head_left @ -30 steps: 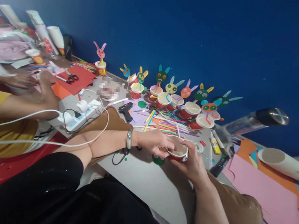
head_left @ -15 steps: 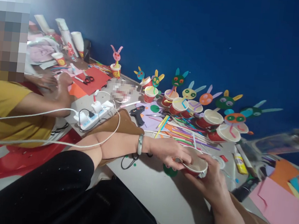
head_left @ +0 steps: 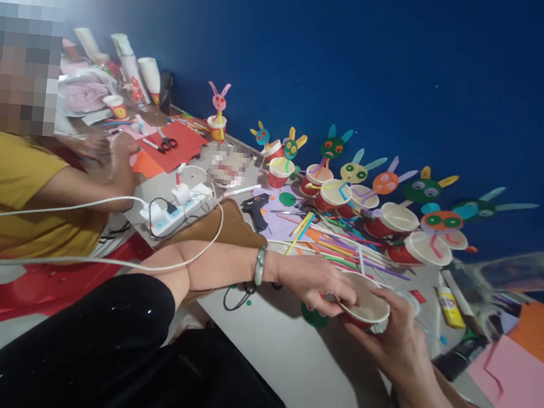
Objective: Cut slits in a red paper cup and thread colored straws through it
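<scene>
A red paper cup (head_left: pixel 367 305) with a white inside is held between both my hands just above the grey table (head_left: pixel 286 353). My left hand (head_left: pixel 315 282), with a green bangle at the wrist, grips the cup's left rim. My right hand (head_left: pixel 396 341) cradles the cup from the right and underneath. A green paper disc (head_left: pixel 313 317) lies on the table just below my left hand. Beyond the cup lie several coloured straws (head_left: pixel 340 242).
A row of red cups with paper bunny faces (head_left: pixel 388 196) stands along the blue wall. A black glue gun (head_left: pixel 256 207), a white power strip (head_left: pixel 175 211) with cables, scissors on red paper (head_left: pixel 167 144), a glue bottle (head_left: pixel 449 308) and pink paper (head_left: pixel 510 374) lie around. A person in a yellow shirt (head_left: pixel 14 185) sits at left.
The view has swung left, shifting everything rightward in the frame. Both hands stay on the cup, which has moved slightly right and down in the picture.
</scene>
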Motion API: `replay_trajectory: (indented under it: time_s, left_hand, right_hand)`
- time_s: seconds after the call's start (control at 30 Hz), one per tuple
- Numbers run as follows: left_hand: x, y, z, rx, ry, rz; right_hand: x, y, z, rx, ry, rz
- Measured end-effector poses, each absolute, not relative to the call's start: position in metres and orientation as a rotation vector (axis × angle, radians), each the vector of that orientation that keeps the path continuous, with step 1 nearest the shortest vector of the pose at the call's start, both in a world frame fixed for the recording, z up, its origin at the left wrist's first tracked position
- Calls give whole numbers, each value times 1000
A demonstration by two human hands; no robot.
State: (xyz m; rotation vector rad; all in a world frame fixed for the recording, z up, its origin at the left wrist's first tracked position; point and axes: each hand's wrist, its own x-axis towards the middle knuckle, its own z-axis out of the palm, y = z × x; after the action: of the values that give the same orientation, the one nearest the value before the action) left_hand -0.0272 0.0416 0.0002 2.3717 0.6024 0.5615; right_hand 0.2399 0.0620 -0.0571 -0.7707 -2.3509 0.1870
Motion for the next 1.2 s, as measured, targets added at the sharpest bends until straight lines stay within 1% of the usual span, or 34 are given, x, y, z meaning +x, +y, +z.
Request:
replay_trajectory:
  time_s: [0.17, 0.33, 0.5, 0.73, 0.93, 1.2]
  left_hand:
    - [-28, 40, -3, 2418, 657, 613]
    - [-27, 35, -6, 2434, 608, 654]
    - [-26, 34, -3, 2440, 690, 601]
    - [-26, 31, -11, 2439, 758, 669]
    - [-28, 31, -16, 2404, 662, 688]
    - [-26, 35, -14, 2346, 714, 616]
  right_hand:
    - [239, 62, -53, -750, -2388, 202]
    - [234, 59, -45, -702, -2411, 264]
    - [232, 54, -40, -777, -2404, 330]
    - [222, 44, -31, -769, -2418, 394]
    - [222, 45, -34, -711, -2418, 439]
    - [221, 46, -29, -696, -2391, 334]
